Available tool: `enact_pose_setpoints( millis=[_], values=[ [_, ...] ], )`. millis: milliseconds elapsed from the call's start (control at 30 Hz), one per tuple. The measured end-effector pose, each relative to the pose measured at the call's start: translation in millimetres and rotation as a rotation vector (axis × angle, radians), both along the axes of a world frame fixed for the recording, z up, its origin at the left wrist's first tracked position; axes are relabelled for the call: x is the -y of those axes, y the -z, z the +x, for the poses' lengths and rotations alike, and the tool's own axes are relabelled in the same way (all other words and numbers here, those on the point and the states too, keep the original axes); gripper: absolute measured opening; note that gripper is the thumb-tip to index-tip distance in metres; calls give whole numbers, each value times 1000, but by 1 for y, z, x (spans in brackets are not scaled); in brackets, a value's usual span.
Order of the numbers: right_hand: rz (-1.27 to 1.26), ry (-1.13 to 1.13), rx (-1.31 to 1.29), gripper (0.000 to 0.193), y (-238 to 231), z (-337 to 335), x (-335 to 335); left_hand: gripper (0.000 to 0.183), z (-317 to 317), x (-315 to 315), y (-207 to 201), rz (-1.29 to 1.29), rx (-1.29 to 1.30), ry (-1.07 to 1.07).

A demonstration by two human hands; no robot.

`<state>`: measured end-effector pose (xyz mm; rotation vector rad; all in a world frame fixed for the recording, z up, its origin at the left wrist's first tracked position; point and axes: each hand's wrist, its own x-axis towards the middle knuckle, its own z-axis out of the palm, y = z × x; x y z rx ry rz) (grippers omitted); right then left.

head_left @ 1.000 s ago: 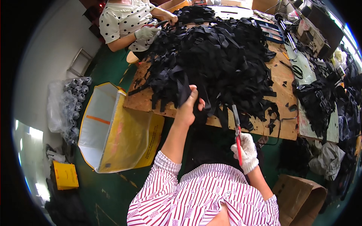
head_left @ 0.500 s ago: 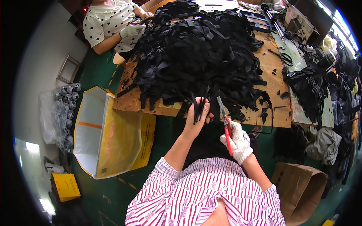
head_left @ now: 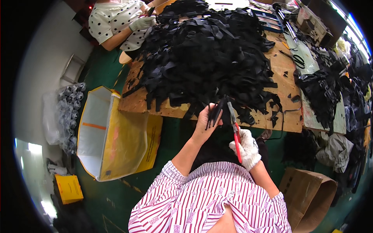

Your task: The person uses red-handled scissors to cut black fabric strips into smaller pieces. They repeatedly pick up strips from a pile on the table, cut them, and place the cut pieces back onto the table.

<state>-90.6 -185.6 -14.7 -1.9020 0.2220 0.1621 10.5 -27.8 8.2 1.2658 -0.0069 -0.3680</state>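
Observation:
My bare left hand (head_left: 205, 121) is closed around several narrow black fabric strips (head_left: 216, 112), their ends sticking out past the fingers. In my right hand (head_left: 248, 149), which wears a white knit glove, is a red-handled tool (head_left: 237, 141) with a long grey metal end. Whether it is scissors or pliers I cannot make out. Its tip is up beside the strips; whether it touches them is unclear. Just beyond both hands, a large heap of black strips (head_left: 210, 54) covers much of the wooden table (head_left: 289, 116).
Across the table's far left, a person's gloved hand (head_left: 142, 23) is by the heap. Black-handled scissors (head_left: 297, 60) lie on the right. A yellow-and-white bin (head_left: 124, 136) stands left, a cardboard box (head_left: 307, 196) right. A black cord (head_left: 283, 124) hangs at the table's front edge.
My left hand has shifted slightly right, and the strips in it are now closer to the tool's tip. My right hand and the tool have moved slightly right and down.

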Motion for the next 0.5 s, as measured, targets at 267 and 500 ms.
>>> enact_pose_setpoints(
  millis=[267, 500],
  values=[
    [285, 76, -60, 43, 8, -3, 0, 26, -3, 0, 30, -219, 0, 114],
    [290, 89, -78, 30, -6, 0, -8, 27, -9, -2, 34, -56, 154, 151]
  ],
)
